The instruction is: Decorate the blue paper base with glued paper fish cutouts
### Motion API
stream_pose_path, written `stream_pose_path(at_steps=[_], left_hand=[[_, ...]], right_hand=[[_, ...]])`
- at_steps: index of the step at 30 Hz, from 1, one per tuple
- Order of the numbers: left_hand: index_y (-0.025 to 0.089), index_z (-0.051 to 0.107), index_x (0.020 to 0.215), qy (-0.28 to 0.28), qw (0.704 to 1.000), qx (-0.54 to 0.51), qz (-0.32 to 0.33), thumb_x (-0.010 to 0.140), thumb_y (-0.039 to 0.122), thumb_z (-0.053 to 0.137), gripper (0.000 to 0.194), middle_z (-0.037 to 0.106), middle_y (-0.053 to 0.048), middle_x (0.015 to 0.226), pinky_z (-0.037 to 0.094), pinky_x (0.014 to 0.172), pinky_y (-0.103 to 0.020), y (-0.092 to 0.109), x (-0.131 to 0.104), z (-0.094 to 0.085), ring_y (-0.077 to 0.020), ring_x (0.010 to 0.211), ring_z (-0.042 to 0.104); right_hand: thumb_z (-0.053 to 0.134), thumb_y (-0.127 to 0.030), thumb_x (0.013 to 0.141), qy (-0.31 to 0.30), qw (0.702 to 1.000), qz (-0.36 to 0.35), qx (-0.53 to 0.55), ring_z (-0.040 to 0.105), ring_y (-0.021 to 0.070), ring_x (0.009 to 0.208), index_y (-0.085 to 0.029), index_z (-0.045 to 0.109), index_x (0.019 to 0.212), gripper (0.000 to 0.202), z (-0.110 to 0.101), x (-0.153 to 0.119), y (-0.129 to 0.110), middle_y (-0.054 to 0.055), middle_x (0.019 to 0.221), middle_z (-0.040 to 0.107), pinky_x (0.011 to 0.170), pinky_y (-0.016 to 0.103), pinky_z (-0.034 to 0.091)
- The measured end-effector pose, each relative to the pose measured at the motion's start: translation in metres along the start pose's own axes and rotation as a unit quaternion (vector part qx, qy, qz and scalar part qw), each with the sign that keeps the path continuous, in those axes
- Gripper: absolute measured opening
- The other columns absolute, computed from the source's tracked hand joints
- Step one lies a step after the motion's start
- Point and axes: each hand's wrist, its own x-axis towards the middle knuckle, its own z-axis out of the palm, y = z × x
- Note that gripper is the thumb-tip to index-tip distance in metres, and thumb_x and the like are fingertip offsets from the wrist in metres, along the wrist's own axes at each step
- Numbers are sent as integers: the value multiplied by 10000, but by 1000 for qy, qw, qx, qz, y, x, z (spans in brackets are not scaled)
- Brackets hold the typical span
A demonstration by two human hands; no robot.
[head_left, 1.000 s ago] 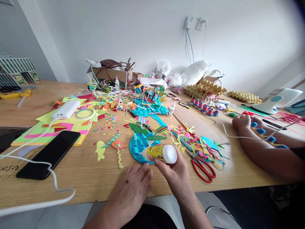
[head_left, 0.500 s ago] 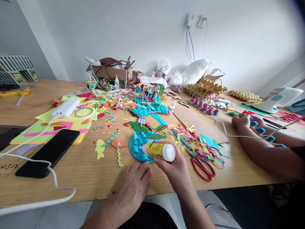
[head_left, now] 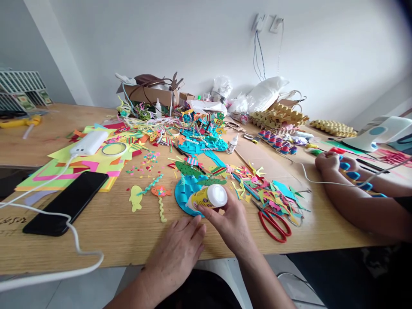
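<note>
A white glue bottle with a yellow label (head_left: 206, 198) is held in my right hand (head_left: 230, 221), tipped over with its nozzle end low at the blue textured base (head_left: 183, 193). Green paper leaves (head_left: 210, 182) and a striped paper fish (head_left: 192, 161) stand on that base. My left hand (head_left: 180, 244) lies flat with fingers stretched toward the base's near edge; whether they touch it I cannot tell. To the left lie a yellow paper fish (head_left: 135, 198) and an orange spotted fish (head_left: 161, 191), each with a twisted strip.
Red-handled scissors (head_left: 275, 224) and paper scraps (head_left: 277, 195) lie right. A black phone (head_left: 66, 204), power bank (head_left: 89, 143) and coloured sheets (head_left: 41, 176) are left. Behind stands another decorated blue base (head_left: 202, 141). Another person's hands (head_left: 328, 165) hold a blue-and-red piece at far right.
The right hand has tipped the glue bottle more steeply and shifted it slightly left, nozzle lower over the blue base. My left hand stays almost in place.
</note>
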Motion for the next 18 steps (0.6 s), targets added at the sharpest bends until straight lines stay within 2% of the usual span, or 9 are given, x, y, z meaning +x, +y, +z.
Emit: stream_pose_path(at_steps=[7, 18], left_hand=[[217, 483, 1152, -20, 1000, 2, 3, 886, 234, 408, 277, 541, -40, 1198, 460, 871, -414, 0, 0, -1, -226, 1053, 496], [216, 503, 1132, -12, 1000, 7, 1, 886, 236, 402, 266, 554, -46, 1171, 460, 857, -399, 0, -1, -2, -217, 1026, 509]], right_hand=[[698, -357, 663, 0, 998, -31, -60, 505, 134, 602, -172, 556, 774, 259, 3, 3, 0, -13, 671, 585, 525, 225, 374], [701, -341, 667, -7, 997, -45, -67, 523, 142, 611, -173, 569, 757, 232, 6, 6, -5, -15, 664, 597, 537, 231, 366]])
